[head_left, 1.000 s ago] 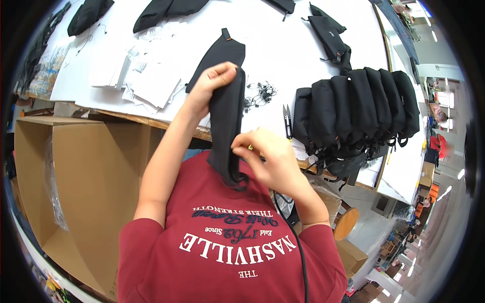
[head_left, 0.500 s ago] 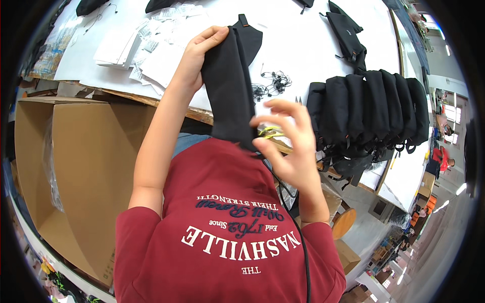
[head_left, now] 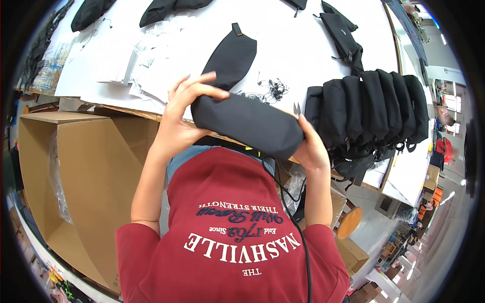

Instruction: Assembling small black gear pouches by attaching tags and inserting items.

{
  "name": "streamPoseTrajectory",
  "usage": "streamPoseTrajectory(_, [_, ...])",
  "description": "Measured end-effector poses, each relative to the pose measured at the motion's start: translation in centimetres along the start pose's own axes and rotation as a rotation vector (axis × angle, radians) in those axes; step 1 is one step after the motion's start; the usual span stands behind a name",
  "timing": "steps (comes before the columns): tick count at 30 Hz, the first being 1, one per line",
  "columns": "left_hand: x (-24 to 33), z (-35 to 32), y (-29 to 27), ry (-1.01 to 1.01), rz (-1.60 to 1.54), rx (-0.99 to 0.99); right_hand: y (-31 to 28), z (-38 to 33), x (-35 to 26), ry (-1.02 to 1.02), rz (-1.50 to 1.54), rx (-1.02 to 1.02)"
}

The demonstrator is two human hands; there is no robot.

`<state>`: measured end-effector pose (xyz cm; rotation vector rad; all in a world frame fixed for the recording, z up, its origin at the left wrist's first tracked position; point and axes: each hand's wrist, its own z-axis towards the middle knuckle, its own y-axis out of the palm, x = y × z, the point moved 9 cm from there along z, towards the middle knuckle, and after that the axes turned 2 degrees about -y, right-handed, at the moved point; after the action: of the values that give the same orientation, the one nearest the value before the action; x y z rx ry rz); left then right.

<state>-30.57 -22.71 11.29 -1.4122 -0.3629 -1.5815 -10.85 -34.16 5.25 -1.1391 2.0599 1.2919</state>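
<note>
A black fabric bag (head_left: 247, 123), rounded and slightly tilted, is held up between my two hands above the table's near edge. My left hand (head_left: 184, 113) grips its left end, with the thumb underneath and the fingers over the top. At the right end, my right hand (head_left: 311, 146) holds the bag with the thumb up along its side; the other fingers are mostly hidden. Just beyond, another flat black bag (head_left: 232, 58) with a loop tab lies on the white table. Thin black cords (head_left: 274, 90) lie tangled behind the held bag, and the tips of snips (head_left: 297, 108) show near my right thumb.
A row of several black bags (head_left: 371, 108) stands at the table's right. More black bags (head_left: 343, 40) lie farther back. White paper slips (head_left: 154, 45) are heaped at the left. A large open cardboard box (head_left: 91, 192) stands at my left, below the white table (head_left: 298, 45).
The held bag has turned from upright to nearly level and come lower. My right hand, loose and blurred beside it before, now grips its right end.
</note>
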Motion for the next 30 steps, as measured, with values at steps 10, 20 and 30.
streamPoseTrajectory(10, [-1.0, -1.2, 1.5, -0.361, -0.466, 0.187, 3.6, -0.6, -4.8, -0.561, -0.559, -0.06])
streamPoseTrajectory(20, [-1.3, -1.7, 1.8, -0.22, -0.656, 0.151, 3.6, -3.0, -7.7, -0.724, -0.871, -0.019])
streamPoseTrajectory(30, [-4.1, -1.7, 0.1, -0.29, -0.532, 0.174, 2.0, -6.7, -13.0, -0.52, -1.024, 0.027])
